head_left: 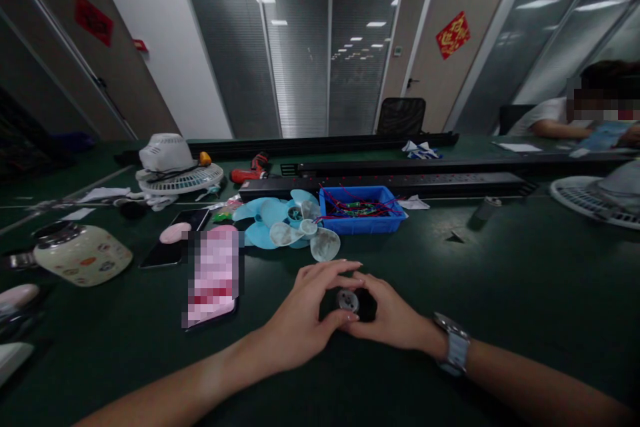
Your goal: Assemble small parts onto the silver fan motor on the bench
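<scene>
A small metal motor (347, 301) with a round grey end face sits between my two hands. My left hand (313, 303) curves round it from the left, its thumb at the lower edge and its fingers over the top. From the other side my right hand (395, 313) closes the ring, with fingertips meeting those of the left. Dark shade fills the gap by the right palm, and the motor's lower body is hidden. Just beyond the hands lie blue fan blades (270, 217) and a greyish fan blade set (325, 243).
A blue bin (363, 220) holds wires and circuit boards. Leftward are a pink-cased phone (215, 273), a dark phone (163, 247) and a flask (85, 253). Farther back are a red drill (253, 170), black metal rails (400, 183) and a fan (173, 160). A metal cylinder (487, 207) is at right; a person sits beyond.
</scene>
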Demonstrator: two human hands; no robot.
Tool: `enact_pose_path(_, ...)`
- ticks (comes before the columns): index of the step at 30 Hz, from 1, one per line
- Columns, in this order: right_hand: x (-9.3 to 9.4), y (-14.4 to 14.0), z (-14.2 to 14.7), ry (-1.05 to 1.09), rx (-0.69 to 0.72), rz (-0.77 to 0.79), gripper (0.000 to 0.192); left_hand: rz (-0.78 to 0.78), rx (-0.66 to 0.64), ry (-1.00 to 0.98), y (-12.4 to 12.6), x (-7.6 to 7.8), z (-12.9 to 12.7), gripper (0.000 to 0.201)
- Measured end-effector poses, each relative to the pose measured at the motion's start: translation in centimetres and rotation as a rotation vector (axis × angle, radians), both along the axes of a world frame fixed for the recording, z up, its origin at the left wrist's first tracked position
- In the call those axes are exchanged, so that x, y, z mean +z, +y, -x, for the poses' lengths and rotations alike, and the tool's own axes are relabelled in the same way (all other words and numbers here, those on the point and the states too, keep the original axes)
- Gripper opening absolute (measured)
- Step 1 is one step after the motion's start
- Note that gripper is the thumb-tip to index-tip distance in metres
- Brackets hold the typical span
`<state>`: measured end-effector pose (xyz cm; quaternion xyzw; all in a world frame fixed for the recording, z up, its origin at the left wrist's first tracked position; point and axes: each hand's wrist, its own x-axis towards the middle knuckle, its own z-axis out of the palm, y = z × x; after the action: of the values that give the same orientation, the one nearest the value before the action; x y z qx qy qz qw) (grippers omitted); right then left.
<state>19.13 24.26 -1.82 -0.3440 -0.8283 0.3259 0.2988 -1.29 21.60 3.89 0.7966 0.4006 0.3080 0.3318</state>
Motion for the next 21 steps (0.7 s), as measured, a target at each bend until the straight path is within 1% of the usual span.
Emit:
enact_pose_path(5, 0.5, -0.1, 0.1, -0.026, -0.030, 0.032, 0.029, 0.005, 0.092, 0.004, 0.2, 0.2, -0.3, 0.049)
enact_pose_path(9, 0.8, -0.2, 0.1, -0.025, -0.019, 0.054, 0.032, -0.006, 0.160, -0.014, 0.3, 0.1, -0.4, 0.025)
enact_pose_path(13, 0.9, -0.1, 0.1, -0.026, -0.016, 0.061, 0.032, -0.052, 0.209, -0.040, 0.0, -0.1, 0.2, 0.013)
enact_pose_path(15, 1.0, -0.1, 0.1, -0.027, -0.013, 0.061, 0.032, -0.065, 0.221, -0.055, -0.3, -0.1, 0.7, 0.017)
enact_pose_path(19, 1.0, -0.2, 0.1, -0.024, -0.013, 0.053, 0.032, -0.103, 0.205, -0.023, -0.6, -0.1, 1.1, 0.043)
enact_pose_path(21, 0.8, -0.2, 0.1, -0.024, -0.018, 0.039, 0.032, -0.114, 0.173, 0.021, -0.5, -0.1, 0.7, 0.044)
